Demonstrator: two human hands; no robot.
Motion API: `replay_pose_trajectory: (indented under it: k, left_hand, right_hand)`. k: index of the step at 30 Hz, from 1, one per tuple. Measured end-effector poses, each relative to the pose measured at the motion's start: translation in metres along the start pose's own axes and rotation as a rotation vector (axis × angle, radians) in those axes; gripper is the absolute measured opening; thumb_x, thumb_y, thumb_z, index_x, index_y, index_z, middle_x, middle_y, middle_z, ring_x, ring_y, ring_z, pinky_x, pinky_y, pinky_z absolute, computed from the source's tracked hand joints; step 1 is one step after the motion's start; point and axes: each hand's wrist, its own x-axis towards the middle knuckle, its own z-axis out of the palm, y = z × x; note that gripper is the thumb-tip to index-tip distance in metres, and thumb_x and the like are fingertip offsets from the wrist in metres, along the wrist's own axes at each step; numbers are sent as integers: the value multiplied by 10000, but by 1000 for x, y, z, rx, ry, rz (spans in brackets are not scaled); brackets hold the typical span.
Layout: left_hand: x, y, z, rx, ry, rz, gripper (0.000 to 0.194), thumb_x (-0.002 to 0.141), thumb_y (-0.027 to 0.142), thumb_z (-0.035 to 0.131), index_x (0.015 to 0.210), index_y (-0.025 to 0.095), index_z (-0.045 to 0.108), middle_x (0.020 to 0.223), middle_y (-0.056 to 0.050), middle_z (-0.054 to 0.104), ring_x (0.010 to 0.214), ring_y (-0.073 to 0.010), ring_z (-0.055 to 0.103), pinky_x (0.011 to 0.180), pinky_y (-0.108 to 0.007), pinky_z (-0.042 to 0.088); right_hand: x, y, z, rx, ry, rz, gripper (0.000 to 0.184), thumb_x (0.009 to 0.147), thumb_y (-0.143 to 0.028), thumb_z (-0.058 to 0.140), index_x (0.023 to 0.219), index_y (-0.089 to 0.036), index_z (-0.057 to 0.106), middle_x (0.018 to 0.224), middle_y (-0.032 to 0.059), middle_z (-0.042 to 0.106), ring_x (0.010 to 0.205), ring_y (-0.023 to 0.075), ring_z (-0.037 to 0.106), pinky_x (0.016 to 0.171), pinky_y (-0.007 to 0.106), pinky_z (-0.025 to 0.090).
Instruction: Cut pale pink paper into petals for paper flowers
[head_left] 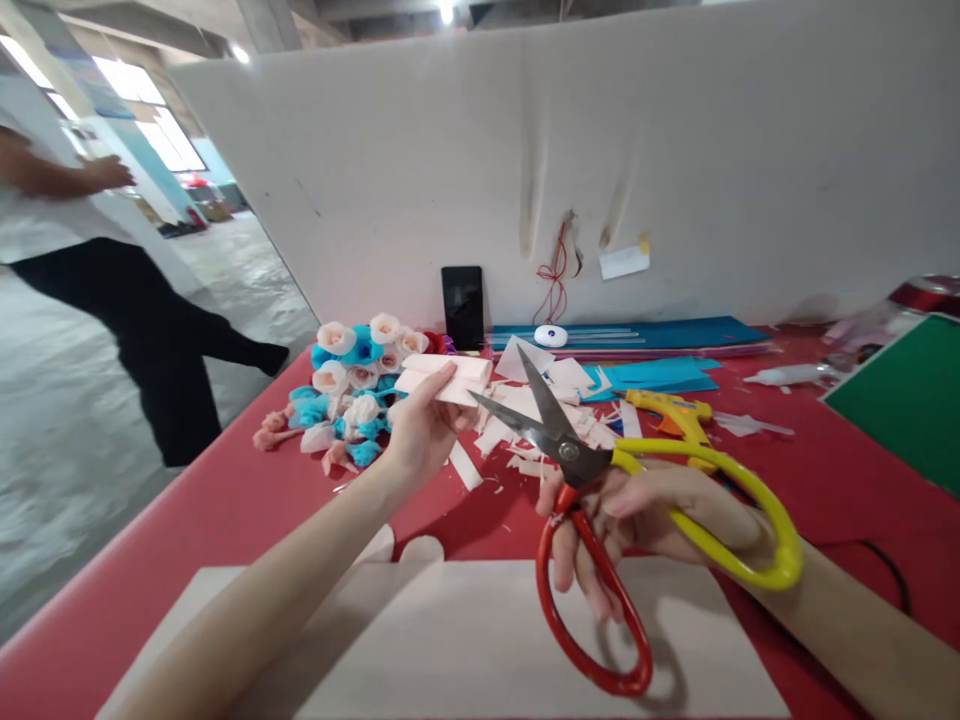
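My left hand (424,425) pinches a folded strip of pale pink crepe paper (469,375) between thumb and fingers. In my right hand (600,530) is a large pair of scissors (574,460) with one red and one yellow handle. Their blades are spread apart and point up and left toward the paper; the lower tip is very near its right edge, and I cannot tell if it touches. Beyond the blades lie pale paper scraps (525,430). To the left of the paper sits a bunch of white, blue and pink paper flowers (360,370).
A white sheet (420,640) lies at the front of the red table (247,510). Behind are a phone (463,305), blue paper (652,375), a yellow glue gun (675,408) and a green board (907,400). A white panel (420,180) rises behind. A person (127,290) walks at left.
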Motion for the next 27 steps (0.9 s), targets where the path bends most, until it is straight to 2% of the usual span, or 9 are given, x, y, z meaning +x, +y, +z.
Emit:
replay_pose_trajectory:
  k: [3, 8, 14, 21, 27]
  left_hand:
    - [0, -1, -2, -17, -33, -5, 183, 739, 206, 529, 573, 131, 516, 450, 29, 494, 337, -48, 385, 407, -193, 342]
    - [-3, -2, -2, -47, -110, -35, 214, 753, 196, 502, 551, 124, 505, 451, 20, 487, 345, -52, 395, 427, -200, 348]
    - [-4, 1, -3, -100, -162, -31, 240, 731, 169, 506, 497, 138, 459, 459, 22, 501, 343, -48, 398, 416, -188, 342]
    - [-2, 5, -7, -99, -201, -33, 181, 670, 183, 562, 503, 122, 525, 424, 17, 501, 343, -53, 404, 393, -179, 346]
    - [-3, 6, -7, -33, -225, -47, 202, 608, 190, 627, 444, 128, 527, 384, 13, 498, 341, -72, 444, 391, -192, 389]
  right_hand:
    - [2, 6, -7, 52, -32, -24, 300, 786, -111, 264, 961, -161, 502, 836, 103, 665, 755, 190, 651, 676, 313, 458]
    - [12, 21, -26, 97, -225, -120, 315, 775, -144, 334, 1060, -135, 468, 842, 131, 662, 679, 224, 655, 653, 389, 487]
    - [11, 19, -24, 39, -262, -118, 365, 782, -105, 286, 1099, -101, 466, 905, 160, 650, 708, 222, 655, 636, 390, 494]
    - [10, 20, -24, 47, -265, -122, 343, 770, -156, 328, 1070, -110, 487, 848, 125, 658, 673, 204, 657, 564, 339, 495]
    - [8, 20, -25, 7, -230, -89, 323, 771, -157, 345, 1055, -128, 496, 824, 104, 655, 701, 204, 657, 587, 342, 492]
